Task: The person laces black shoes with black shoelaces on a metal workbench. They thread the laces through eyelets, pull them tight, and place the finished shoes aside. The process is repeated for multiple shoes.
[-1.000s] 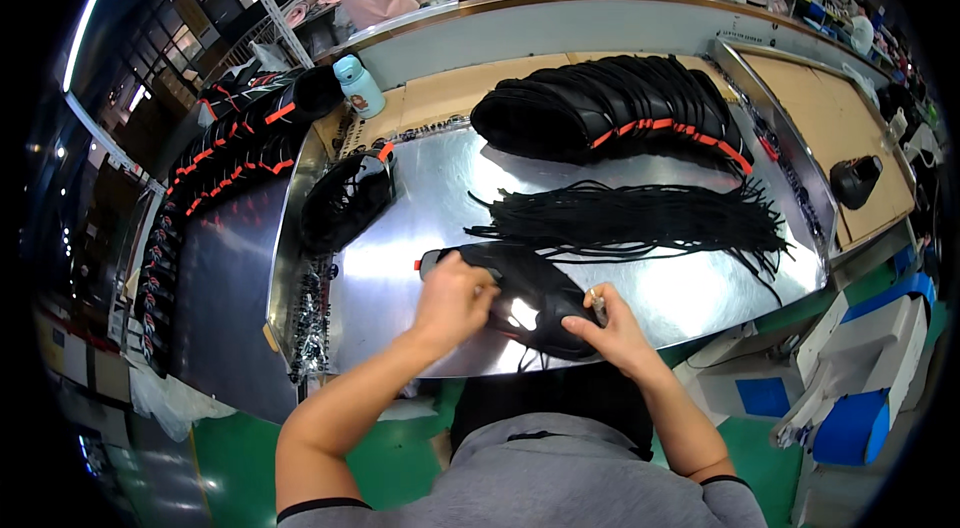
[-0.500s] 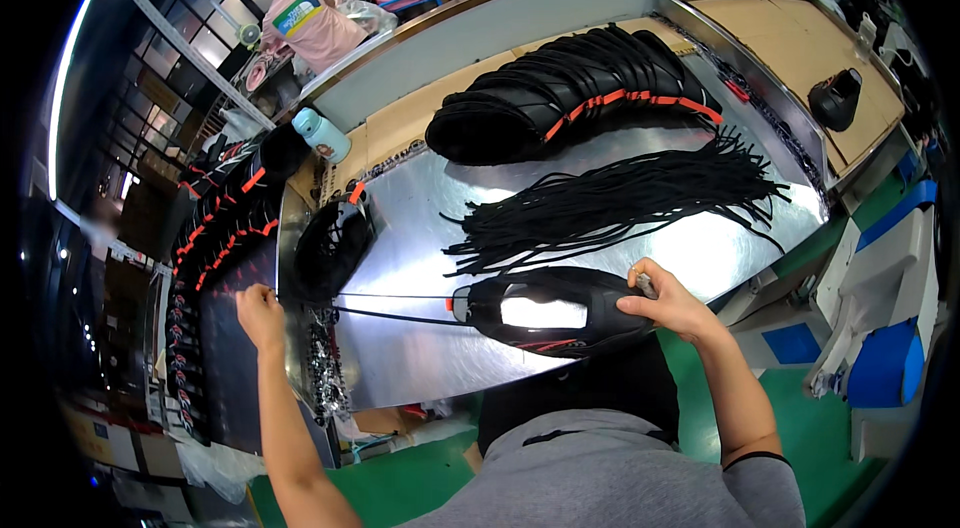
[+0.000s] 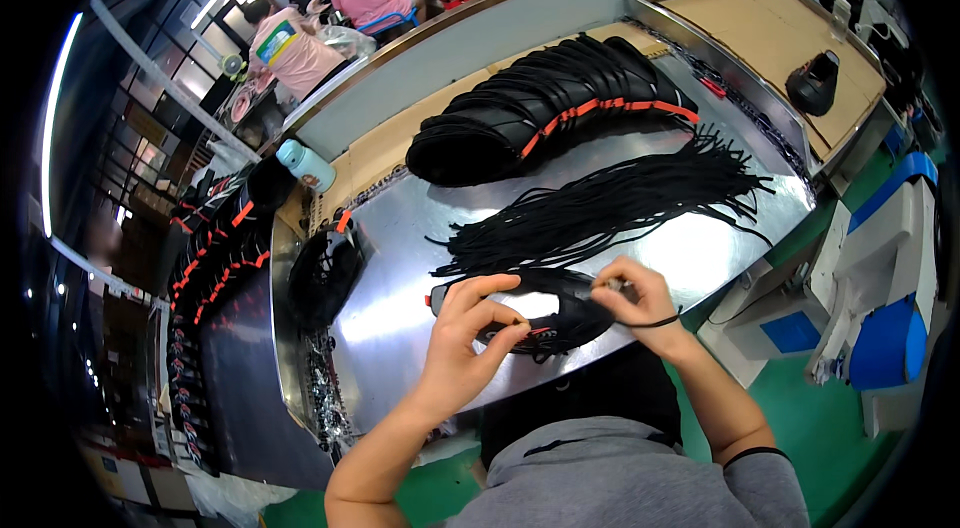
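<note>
A black shoe upper (image 3: pixel 575 328) with red trim lies on the metal table (image 3: pixel 390 328) close to my body, its pale opening facing up. My left hand (image 3: pixel 470 333) is over its left part, with thumb and forefinger pinched at the red-trimmed edge; whatever is between the fingertips is too small to make out. At its right end, my right hand (image 3: pixel 640 303) is closed on a small greyish metal tool (image 3: pixel 618 288). A thin black cord or band runs by the right wrist. Beyond the upper lies a bundle of black laces (image 3: pixel 600 203).
Behind the laces sits a long stack of nested black uppers (image 3: pixel 560 103). Another upper (image 3: pixel 325 273) is at the table's left edge, near a light-blue bottle (image 3: pixel 305 165). A cardboard-lined tray (image 3: pixel 745 23) holds one black upper (image 3: pixel 813 83). Co-workers sit beyond the partition.
My left hand has come in from the far left, where it held black lace stretched taut, to the upper. My right hand stays at the right end. The view has shifted slightly.
</note>
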`<control>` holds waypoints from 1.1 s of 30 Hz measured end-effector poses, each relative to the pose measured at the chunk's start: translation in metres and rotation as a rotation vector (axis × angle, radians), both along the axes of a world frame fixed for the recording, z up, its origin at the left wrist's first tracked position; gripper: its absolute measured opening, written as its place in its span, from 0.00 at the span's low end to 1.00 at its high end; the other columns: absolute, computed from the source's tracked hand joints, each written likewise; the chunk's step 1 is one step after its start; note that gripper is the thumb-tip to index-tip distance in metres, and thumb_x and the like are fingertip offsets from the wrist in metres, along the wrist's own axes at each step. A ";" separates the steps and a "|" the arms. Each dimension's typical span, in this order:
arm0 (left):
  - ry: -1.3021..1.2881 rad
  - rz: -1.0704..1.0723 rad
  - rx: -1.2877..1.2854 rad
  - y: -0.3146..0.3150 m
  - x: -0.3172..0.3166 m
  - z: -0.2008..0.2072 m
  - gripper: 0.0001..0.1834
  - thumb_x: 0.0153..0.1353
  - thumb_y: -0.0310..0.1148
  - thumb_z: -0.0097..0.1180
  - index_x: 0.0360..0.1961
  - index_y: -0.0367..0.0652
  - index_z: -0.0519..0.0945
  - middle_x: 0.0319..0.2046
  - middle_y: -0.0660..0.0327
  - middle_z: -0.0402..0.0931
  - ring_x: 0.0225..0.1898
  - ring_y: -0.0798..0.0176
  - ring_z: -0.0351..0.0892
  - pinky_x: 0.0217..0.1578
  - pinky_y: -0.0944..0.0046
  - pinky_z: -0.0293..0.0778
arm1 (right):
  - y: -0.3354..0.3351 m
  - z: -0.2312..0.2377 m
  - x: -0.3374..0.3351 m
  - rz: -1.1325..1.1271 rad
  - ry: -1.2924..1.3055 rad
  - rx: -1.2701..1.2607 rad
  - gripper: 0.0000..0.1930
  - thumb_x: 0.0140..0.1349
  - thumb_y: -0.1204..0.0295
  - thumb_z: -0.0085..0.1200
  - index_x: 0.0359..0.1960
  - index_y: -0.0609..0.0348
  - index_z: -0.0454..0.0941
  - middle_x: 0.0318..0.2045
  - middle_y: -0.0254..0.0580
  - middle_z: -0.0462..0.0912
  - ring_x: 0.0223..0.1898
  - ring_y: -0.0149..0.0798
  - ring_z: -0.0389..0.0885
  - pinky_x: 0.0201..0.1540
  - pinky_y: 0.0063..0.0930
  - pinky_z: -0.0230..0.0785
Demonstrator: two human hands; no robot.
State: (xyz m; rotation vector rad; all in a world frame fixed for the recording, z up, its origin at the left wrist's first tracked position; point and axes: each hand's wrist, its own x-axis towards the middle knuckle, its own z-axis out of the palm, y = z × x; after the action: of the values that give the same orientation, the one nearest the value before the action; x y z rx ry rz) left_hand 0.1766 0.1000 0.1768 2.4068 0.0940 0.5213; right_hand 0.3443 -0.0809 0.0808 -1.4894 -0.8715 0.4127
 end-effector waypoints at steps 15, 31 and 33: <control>1.081 0.275 -1.099 0.053 0.036 -0.076 0.48 0.55 0.77 0.47 0.43 0.33 0.77 0.39 0.50 0.79 0.42 0.59 0.78 0.48 0.65 0.74 | 0.038 -0.028 -0.042 0.029 0.736 0.031 0.10 0.61 0.78 0.60 0.44 0.67 0.78 0.25 0.34 0.81 0.17 0.20 0.67 0.19 0.16 0.57; 0.394 0.211 -0.765 -0.024 -0.002 -0.079 0.09 0.68 0.34 0.56 0.37 0.38 0.79 0.28 0.63 0.79 0.28 0.70 0.77 0.30 0.69 0.74 | 0.004 0.006 -0.057 0.081 0.017 -0.264 0.21 0.60 0.72 0.60 0.53 0.60 0.67 0.27 0.41 0.83 0.30 0.45 0.84 0.33 0.34 0.73; 0.383 0.196 -0.709 -0.024 -0.002 -0.081 0.09 0.68 0.34 0.55 0.37 0.38 0.79 0.28 0.63 0.79 0.28 0.70 0.78 0.31 0.69 0.75 | -0.002 0.008 -0.054 0.132 0.050 -0.208 0.18 0.63 0.72 0.59 0.51 0.63 0.67 0.29 0.43 0.83 0.31 0.41 0.85 0.34 0.30 0.74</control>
State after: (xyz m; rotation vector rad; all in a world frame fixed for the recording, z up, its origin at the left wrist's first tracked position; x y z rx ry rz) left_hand 0.1747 0.0761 0.0958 1.7706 0.5835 0.0704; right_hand 0.2906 -0.0829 0.0889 -1.6088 -0.9113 0.6518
